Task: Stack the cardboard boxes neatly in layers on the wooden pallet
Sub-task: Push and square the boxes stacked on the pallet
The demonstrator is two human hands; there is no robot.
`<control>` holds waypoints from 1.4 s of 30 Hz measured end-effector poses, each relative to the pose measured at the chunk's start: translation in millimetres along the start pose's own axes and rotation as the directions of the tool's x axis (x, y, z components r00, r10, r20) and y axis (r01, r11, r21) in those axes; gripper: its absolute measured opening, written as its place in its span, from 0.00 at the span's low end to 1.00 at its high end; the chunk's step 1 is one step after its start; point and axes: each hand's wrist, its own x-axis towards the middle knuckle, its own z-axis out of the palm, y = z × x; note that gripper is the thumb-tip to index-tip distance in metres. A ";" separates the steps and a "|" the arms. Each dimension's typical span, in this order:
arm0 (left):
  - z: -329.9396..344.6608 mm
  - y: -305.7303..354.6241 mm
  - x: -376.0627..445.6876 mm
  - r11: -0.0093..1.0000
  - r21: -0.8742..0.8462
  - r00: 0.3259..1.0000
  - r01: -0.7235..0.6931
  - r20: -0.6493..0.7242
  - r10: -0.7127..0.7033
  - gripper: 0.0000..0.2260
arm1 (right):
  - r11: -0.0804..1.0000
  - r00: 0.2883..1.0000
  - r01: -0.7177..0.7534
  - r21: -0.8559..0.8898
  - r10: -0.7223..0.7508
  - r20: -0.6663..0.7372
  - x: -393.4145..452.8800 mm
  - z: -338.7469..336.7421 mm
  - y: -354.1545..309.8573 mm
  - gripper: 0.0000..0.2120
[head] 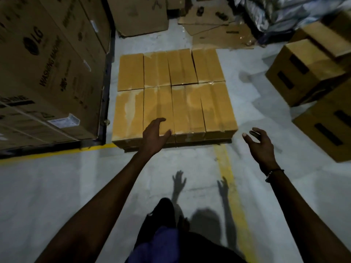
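Note:
Several flat cardboard boxes [171, 95] lie side by side in two rows as one layer on a low wooden pallet [199, 144], of which only a thin front edge shows. My left hand [154, 134] hovers over the near edge of the layer, fingers spread and empty. Right of the pallet's near corner, my right hand [259, 144] is raised above the floor, fingers loosely spread, holding nothing. More cardboard boxes [303, 73] are piled on the floor at the right.
A tall stack of large washing-machine cartons [47, 73] stands close on the left in a dark frame. Flattened cardboard [218, 33] and other cartons lie behind the pallet. Yellow floor lines [226, 168] run in front. Grey concrete floor surrounds my legs.

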 end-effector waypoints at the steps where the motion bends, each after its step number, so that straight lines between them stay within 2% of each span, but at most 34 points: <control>1: 6.8 11.0 2.1 1.000 -0.023 1.000 0.003 -0.004 -0.003 0.23 | 0.999 1.000 -0.018 0.028 0.018 -0.020 -0.3 -7.6 1.3 0.23; 4: 31.1 41.1 17.5 0.995 -0.094 1.000 0.016 0.013 -0.015 0.22 | 0.995 0.996 -0.050 0.087 0.056 -0.064 8.6 -27.5 7.8 0.22; 7: 59.0 70.2 44.4 0.984 -0.177 0.999 0.003 0.034 0.003 0.21 | 0.991 0.992 -0.061 0.116 0.073 -0.105 29.5 -46.1 14.7 0.26; 13: 125.0 139.9 140.4 0.950 -0.307 0.996 -0.053 0.056 0.074 0.18 | 0.992 0.979 -0.078 0.097 0.094 -0.181 97.4 -87.0 -5.4 0.20; 23: 242.8 262.6 300.9 0.908 -0.412 0.972 -0.078 0.173 0.162 0.14 | 0.995 0.962 -0.069 0.075 0.086 -0.258 238.3 -164.8 -37.6 0.23; 31: 323.8 315.8 404.7 0.918 -0.386 0.978 -0.088 0.139 0.153 0.13 | 0.994 0.979 -0.049 0.102 0.067 -0.190 395.2 -214.7 -24.0 0.23; 38: 377.2 367.1 500.1 0.922 -0.386 0.999 0.034 0.042 -0.020 0.13 | 0.998 1.000 0.007 0.058 -0.007 0.002 556.5 -261.2 -42.4 0.22; 42: 387.6 392.6 544.3 0.912 -0.401 0.991 0.089 -0.056 -0.121 0.12 | 0.994 0.986 0.108 0.018 -0.109 0.127 645.2 -274.1 -67.8 0.22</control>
